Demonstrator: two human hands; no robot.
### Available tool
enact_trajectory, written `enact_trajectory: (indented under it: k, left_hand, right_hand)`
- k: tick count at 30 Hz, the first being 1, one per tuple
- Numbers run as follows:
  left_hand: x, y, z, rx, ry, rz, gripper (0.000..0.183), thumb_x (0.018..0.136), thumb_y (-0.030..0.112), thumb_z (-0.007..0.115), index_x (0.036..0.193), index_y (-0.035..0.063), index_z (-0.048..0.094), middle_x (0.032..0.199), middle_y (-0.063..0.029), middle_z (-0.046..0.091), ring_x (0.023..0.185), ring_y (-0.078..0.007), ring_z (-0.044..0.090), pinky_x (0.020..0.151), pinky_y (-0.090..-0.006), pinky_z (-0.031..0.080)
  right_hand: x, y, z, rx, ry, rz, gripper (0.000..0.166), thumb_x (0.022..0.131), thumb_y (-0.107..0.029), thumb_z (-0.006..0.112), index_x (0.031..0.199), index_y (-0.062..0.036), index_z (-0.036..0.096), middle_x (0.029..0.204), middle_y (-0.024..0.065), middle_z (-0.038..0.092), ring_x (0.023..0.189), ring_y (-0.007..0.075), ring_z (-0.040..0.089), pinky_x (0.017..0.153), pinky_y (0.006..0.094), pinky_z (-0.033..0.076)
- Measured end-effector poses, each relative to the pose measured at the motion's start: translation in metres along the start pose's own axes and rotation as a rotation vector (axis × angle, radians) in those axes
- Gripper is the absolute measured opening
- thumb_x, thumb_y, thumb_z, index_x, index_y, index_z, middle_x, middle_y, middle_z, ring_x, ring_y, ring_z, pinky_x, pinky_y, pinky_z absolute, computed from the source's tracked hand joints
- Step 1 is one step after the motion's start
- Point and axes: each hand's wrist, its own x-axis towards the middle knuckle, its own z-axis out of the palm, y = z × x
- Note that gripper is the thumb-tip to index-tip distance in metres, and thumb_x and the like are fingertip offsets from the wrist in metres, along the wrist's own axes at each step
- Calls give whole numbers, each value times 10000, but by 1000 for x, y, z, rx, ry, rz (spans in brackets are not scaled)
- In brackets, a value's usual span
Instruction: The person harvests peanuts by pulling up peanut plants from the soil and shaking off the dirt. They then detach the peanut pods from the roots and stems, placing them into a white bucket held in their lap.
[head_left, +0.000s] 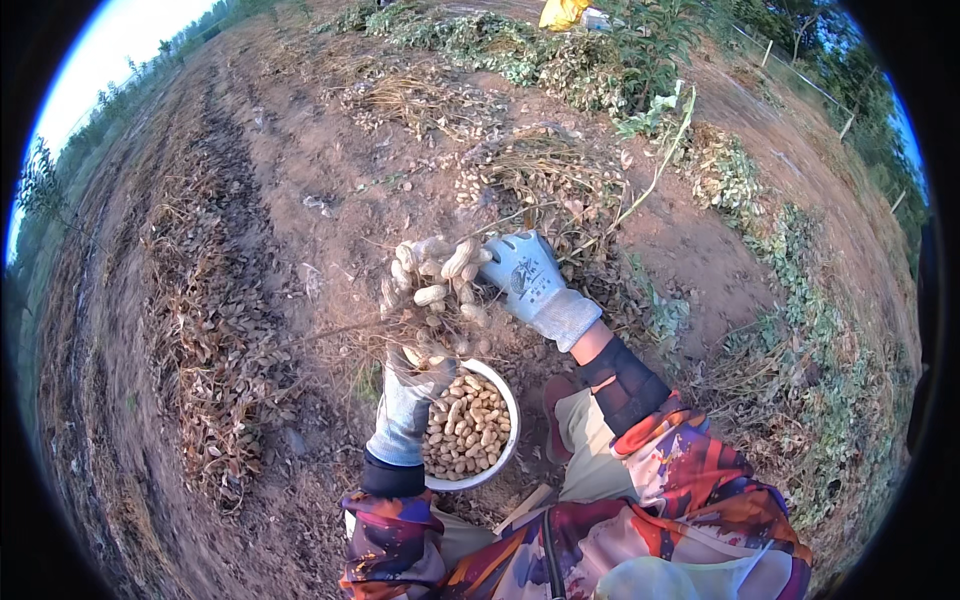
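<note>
A cluster of peanut pods with roots and dry stems is up above a white bucket that holds many loose peanuts. My left hand, in a grey-white work glove, grips the plant from below, at the bucket's left rim; its fingertips are partly hidden by pods and roots. My right hand, in a light grey glove with a dark print, is at the cluster's right side with its fingers bent against the pods. Whether those fingers close on a pod or a stem cannot be told.
Pulled peanut plants with pods lie on the soil beyond my right hand. A row of dry leaves runs along the left. Green vines lie at the right. A yellow bag is far ahead. My shoe is right beside the bucket.
</note>
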Motion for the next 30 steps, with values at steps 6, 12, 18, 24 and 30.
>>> enact_trajectory:
  k: [6, 12, 18, 24, 30]
  left_hand:
    - [-7, 36, 14, -205, 153, -41, 544, 833, 59, 597, 1291, 54, 303, 1132, -87, 509, 957, -175, 560, 800, -304, 492]
    - [-11, 48, 20, -373, 234, -144, 556, 774, 71, 684, 1244, 53, 390, 1162, -91, 521, 998, -183, 541, 839, -299, 472]
    - [-7, 39, 18, -442, 201, -196, 454, 796, 150, 678, 1187, 37, 479, 1055, -66, 602, 949, -156, 590, 827, -298, 481]
    - [-5, 34, 23, -460, 219, -135, 483, 838, 67, 613, 1260, 53, 379, 1053, -103, 600, 960, -194, 595, 855, -328, 488]
    - [-6, 10, 19, -421, 247, -269, 331, 803, 64, 636, 1113, 8, 533, 1059, -70, 596, 888, -156, 591, 776, -289, 489]
  right_hand:
    - [0, -13, 12, -25, 100, 8, 382, 645, -203, 677, 1017, -202, 588, 942, 22, 531, 929, 190, 533, 775, 357, 399]
    - [11, -23, 22, -41, 81, -2, 378, 664, -193, 658, 1033, -234, 586, 945, 7, 527, 948, 187, 523, 802, 358, 384]
    - [14, -26, 25, 47, 123, -37, 399, 677, -145, 630, 1058, -255, 588, 950, 0, 531, 976, 190, 518, 812, 365, 381]
    - [13, -24, 31, 70, 175, -45, 389, 683, -133, 623, 1053, -253, 595, 926, 0, 539, 932, 190, 539, 795, 362, 397]
    - [12, -24, 30, -15, 118, -48, 343, 689, -152, 630, 1016, -254, 613, 898, -6, 544, 911, 178, 550, 786, 360, 402]
